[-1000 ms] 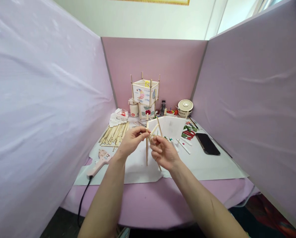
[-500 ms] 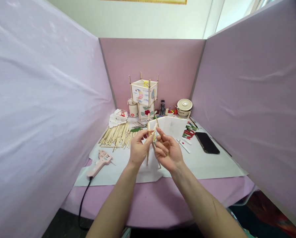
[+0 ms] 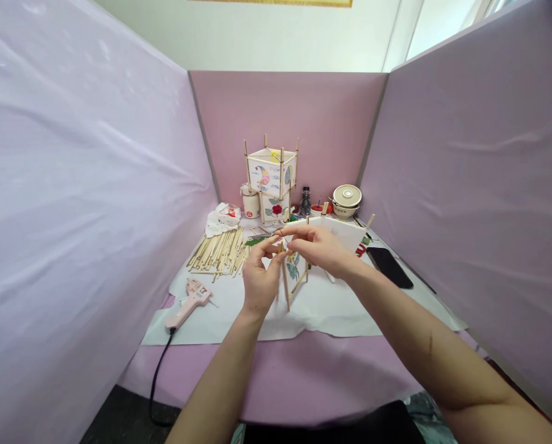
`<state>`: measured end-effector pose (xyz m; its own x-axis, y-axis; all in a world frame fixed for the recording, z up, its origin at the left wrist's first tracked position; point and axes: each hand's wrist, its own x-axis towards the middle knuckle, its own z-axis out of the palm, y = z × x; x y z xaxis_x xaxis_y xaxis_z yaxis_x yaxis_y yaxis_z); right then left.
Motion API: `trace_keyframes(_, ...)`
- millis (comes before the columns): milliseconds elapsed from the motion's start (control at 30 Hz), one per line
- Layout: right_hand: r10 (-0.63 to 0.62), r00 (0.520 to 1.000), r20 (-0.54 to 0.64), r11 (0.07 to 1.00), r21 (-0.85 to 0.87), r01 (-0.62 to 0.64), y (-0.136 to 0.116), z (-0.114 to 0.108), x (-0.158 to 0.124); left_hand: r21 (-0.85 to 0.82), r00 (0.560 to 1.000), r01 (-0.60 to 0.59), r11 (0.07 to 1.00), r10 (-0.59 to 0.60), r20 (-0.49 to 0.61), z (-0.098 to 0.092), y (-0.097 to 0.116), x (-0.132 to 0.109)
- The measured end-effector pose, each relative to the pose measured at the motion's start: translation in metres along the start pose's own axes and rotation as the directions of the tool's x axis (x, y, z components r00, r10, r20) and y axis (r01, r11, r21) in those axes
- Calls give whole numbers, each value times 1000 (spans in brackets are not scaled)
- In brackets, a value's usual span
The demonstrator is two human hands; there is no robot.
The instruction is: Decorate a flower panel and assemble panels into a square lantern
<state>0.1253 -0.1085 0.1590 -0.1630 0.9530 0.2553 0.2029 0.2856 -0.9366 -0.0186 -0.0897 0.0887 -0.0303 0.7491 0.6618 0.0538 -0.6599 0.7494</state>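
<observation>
Between my hands stands a lantern frame (image 3: 298,288) of thin wooden sticks with white panels, one bearing a painted flower. Its broad plain panel (image 3: 350,232) reaches out to the right. My left hand (image 3: 261,265) is closed on the upper ends of two upright sticks, pinched between thumb and fingers. Across the top comes my right hand (image 3: 319,245), back upward, its thumb and fingertips drawn together by the stick tops. A thin dark strand (image 3: 282,234) shows at the fingertips of both hands; its full course is hidden.
On the left lie a pink glue gun (image 3: 190,303) with black cord and a pile of sticks (image 3: 216,250). A finished two-tier lantern (image 3: 272,176) stands behind, near a white jar (image 3: 250,202) and lidded bowl (image 3: 346,198). A black phone (image 3: 389,267) lies right.
My right hand has swung up and over the stick tops, palm now downward. The lantern frame has turned, so its flower panel shows. My left hand keeps its pinch.
</observation>
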Motion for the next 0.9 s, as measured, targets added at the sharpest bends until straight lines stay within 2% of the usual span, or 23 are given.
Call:
trace_keyframes(100,-101,993,55,975,-195,110,-9,-4,3,-48,1000,21,999,-21,-7,1,2,0)
trace_keyframes(200,-180,971,159,893,-387,229,-18,-2,4,-43,998,56,997,-55,34,1,3,0)
trace_keyframes(233,-207,958,201,839,-467,279,-20,1,3,-45,997,64,997,-62,44,0,2,0)
trace_keyframes(300,-254,933,255,671,-648,360,-22,9,0,-54,996,75,996,-71,57,-1,0,0)
trace_keyframes(400,-293,916,274,386,-843,376,-16,22,-11,-45,994,75,996,-71,85,-4,-6,1)
trace_keyframes(467,-325,909,262,327,-871,368,-4,25,-24,-33,992,72,997,-68,109,-6,-11,2)
trace_keyframes(533,-404,889,216,378,-845,377,12,23,-39,-30,990,78,997,-74,123,-8,-14,5)
trace_keyframes(600,-506,854,117,484,-781,394,29,16,-52,-40,987,96,995,-90,135,-10,-16,7)
trace_keyframes(667,-558,830,-22,611,-688,393,41,8,-59,-55,984,114,992,-105,146,-12,-18,9)
trace_keyframes(767,-501,850,-165,773,-527,353,48,3,-54,-63,982,127,990,-116,148,-14,-19,9)
trace_keyframes(900,-438,877,-199,873,-326,362,41,9,-28,27,991,75,997,-77,107,-16,-18,6)
